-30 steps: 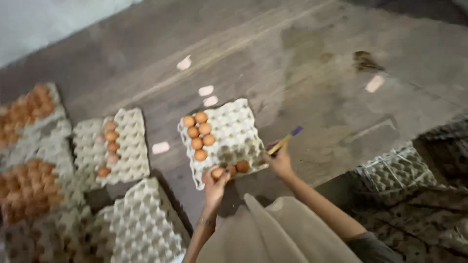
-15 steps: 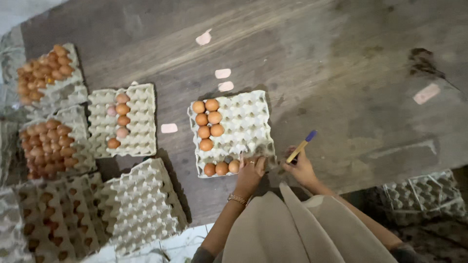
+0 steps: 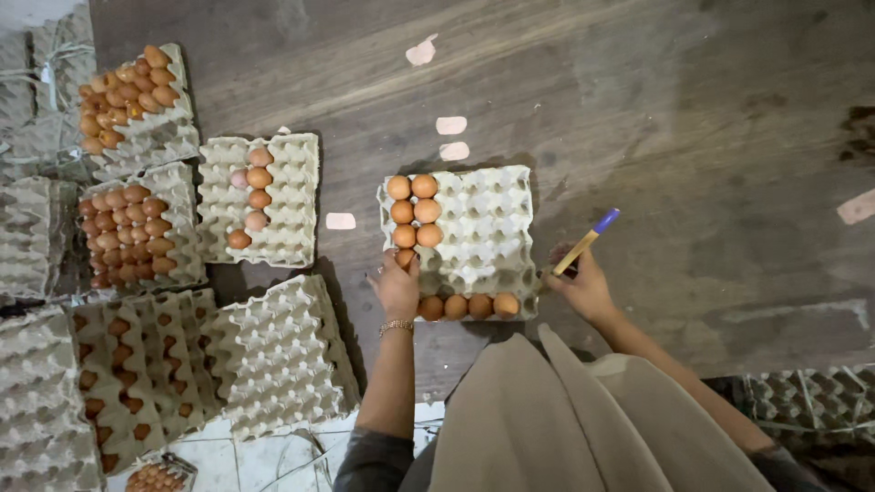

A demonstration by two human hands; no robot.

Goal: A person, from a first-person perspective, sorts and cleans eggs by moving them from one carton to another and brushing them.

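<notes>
Filling a grey pulp egg tray (image 3: 483, 228) was the job in hand, and it looked like the early-to-middle part of it. The tray sat on the dark wooden floor (image 3: 693, 137), roughly in the middle of the boards and right in front of the person's knees. It had two short columns of brown eggs down its left side and a row of four along its near edge, with the rest of the cups bare.

The left hand (image 3: 397, 287) was at the tray's near-left corner with its fingers closed around a brown egg (image 3: 405, 258), right where the left column met the near row, so I'd say this was mid-placement. The right hand (image 3: 583, 287) rested at the tray's near-right corner, pinching a pen with a blue cap (image 3: 586, 241) that pointed up and away from the tray.

Toward the left edge of the floor were a partly filled tray (image 3: 273, 196), fuller trays (image 3: 137, 232) beyond it and a stack of bare ones (image 3: 283, 360) nearer the person.

My guess for the next move: ease that egg into its cup without knocking its neighbours, since they sat tight together, then let go gently.
</notes>
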